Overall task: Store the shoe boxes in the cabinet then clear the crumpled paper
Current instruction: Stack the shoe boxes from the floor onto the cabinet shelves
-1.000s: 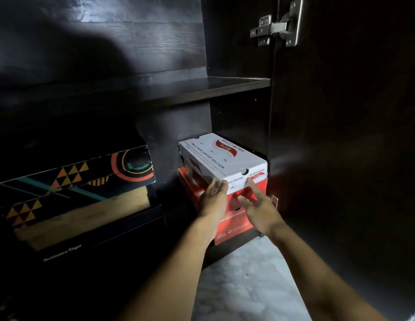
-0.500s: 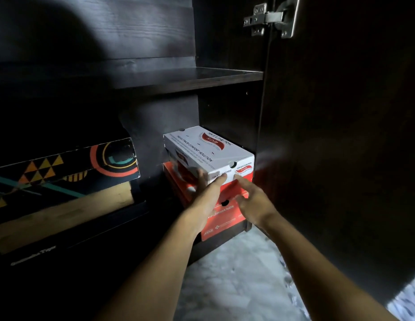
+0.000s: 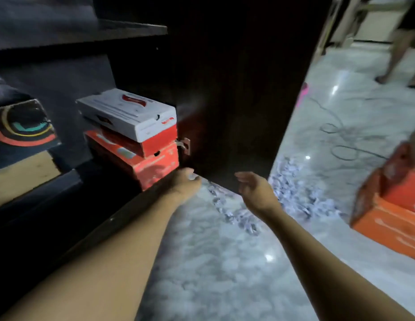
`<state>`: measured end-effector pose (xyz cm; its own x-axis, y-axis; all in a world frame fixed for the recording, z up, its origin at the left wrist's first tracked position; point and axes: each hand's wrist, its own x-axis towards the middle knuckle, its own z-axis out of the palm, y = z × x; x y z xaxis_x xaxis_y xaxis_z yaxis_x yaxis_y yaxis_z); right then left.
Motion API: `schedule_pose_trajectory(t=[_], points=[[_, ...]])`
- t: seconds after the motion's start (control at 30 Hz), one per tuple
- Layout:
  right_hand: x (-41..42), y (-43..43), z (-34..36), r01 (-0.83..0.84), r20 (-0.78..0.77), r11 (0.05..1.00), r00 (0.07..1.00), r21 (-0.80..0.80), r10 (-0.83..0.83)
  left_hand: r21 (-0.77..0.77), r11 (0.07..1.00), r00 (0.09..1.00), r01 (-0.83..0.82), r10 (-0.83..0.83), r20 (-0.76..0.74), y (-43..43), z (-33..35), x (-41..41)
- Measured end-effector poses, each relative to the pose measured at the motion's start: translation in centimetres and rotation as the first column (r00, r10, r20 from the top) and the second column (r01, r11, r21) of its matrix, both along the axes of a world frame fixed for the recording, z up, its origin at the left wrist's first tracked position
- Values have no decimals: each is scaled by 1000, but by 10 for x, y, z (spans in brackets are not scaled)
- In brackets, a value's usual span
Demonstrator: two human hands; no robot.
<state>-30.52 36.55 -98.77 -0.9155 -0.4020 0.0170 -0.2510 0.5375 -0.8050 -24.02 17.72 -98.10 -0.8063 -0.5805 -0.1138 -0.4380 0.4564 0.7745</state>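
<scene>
Head view showed the white shoe box [image 3: 132, 112] sitting askew on top of the red shoe box [image 3: 144, 161], both on the bottom shelf of the dark cabinet [image 3: 63, 72], at its right end. Just right of that stack hung the open cabinet door [image 3: 236, 89], with a small metal hinge [image 3: 185, 145] near the boxes' corner. Left of the stack, deeper in the cabinet, lay a black box with coloured rings [image 3: 23, 128].

Below and in front of the red box, the left hand [image 3: 187, 181] was curled loosely, fingers bent in, holding nothing I could make out and not touching the box. The right hand [image 3: 255, 188] hovered under the door's lower edge, fingers spread and empty.

Crumpled paper [image 3: 292, 191] was scattered over the marble floor [image 3: 213, 262], right of the door and trailing under it. Farther right stood an orange shoe box [image 3: 391, 214], blurred, well apart from the cabinet. Someone's bare legs [image 3: 398, 49] stood beyond, at the far side of the room.
</scene>
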Motion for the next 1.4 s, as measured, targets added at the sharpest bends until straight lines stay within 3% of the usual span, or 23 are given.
schedule_pose_trajectory(t=[0.2, 0.33, 0.57, 0.7, 0.97, 1.17, 1.4], points=[[19, 135, 3, 346, 1, 938, 938, -7, -346, 30, 896, 883, 443, -442, 161, 78, -8, -29], [17, 211, -4, 510, -19, 860, 860, -24, -510, 7, 832, 828, 555, -553, 96, 162, 4, -62], [-3, 326, -42, 630, 62, 777, 776, -12, -628, 92, 670, 665, 736, -742, 81, 315, -5, -107], [-30, 394, -64, 728, 150, 686, 681, -26, -717, 156, 704, 700, 693, -709, 89, 379, -25, -152], [-97, 491, -91, 948, 244, 310, 318, -70, -916, 203, 824, 834, 528, -549, 60, 451, -84, -237], [-120, 525, -117, 945, 217, 263, 303, -194, -928, 150, 933, 939, 327, -339, 61, 475, -113, -270], [-111, 518, -123, 963, 165, 191, 224, -192, -961, 233, 927, 948, 294, -313, 51, 463, -133, -277]])
